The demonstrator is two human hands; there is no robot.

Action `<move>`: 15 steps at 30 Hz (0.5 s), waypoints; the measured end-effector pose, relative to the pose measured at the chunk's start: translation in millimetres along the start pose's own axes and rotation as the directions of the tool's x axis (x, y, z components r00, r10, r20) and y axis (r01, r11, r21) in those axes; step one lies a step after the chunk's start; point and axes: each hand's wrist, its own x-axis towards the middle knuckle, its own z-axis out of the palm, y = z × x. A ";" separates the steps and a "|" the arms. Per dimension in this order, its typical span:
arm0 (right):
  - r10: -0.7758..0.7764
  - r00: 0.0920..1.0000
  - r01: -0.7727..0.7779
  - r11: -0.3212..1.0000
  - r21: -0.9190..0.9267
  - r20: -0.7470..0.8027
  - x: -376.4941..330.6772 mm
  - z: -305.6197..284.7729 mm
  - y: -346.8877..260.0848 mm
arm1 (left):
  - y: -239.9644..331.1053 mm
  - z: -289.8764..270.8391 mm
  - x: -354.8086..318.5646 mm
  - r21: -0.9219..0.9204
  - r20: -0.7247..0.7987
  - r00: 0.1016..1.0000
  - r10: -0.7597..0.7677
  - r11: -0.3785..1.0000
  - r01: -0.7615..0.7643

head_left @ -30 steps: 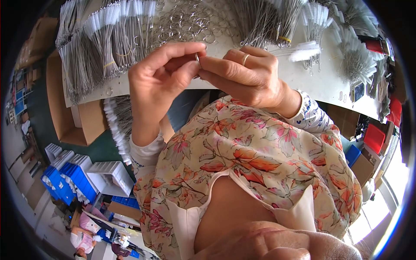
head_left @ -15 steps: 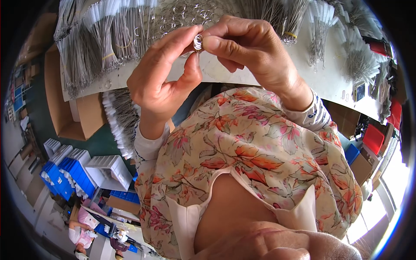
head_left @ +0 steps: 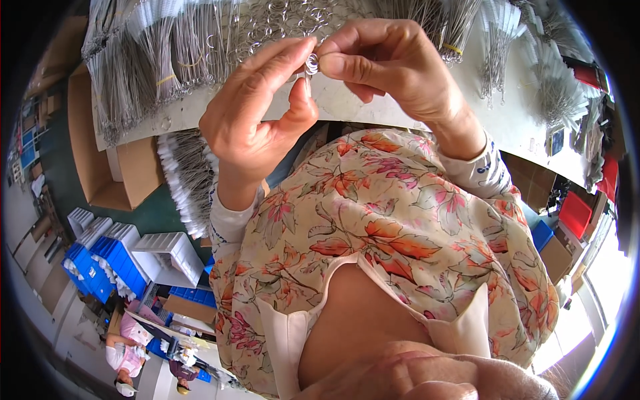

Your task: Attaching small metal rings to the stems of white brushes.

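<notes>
Metal rings (head_left: pixel 312 65), a small cluster, were pinched in the right hand (head_left: pixel 397 67) above the table (head_left: pixel 360 112); the left hand's (head_left: pixel 250 113) thumb and forefinger stood apart around them, contact unclear. Many loose rings (head_left: pixel 287 23) lay ungathered beyond. Blue crates (head_left: pixel 120 259) held white pieces (head_left: pixel 123 288).

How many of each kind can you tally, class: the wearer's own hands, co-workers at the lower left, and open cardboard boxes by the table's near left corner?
Wearer's hands: 2 (left hand, right hand)
Co-workers: 2 (one in pink, one in dark clothing)
Open cardboard box: 1
Total: 5
</notes>
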 end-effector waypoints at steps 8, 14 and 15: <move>-0.024 0.996 0.042 0.976 -0.215 0.084 -0.1 -0.5 -13.1 | 0.3 2.8 -11.8 -0.094 -0.069 0.996 -0.058 0.994 0.051; 0.081 0.987 -0.074 0.996 -0.053 0.141 -1.4 0.2 7.5 | 6.2 2.4 -8.5 -0.520 -0.056 0.942 -0.331 0.815 0.255; 0.011 0.996 -0.002 0.995 -0.105 0.087 -3.6 2.9 8.1 | 5.2 2.4 -10.2 -0.490 -0.068 0.951 -0.303 0.840 0.233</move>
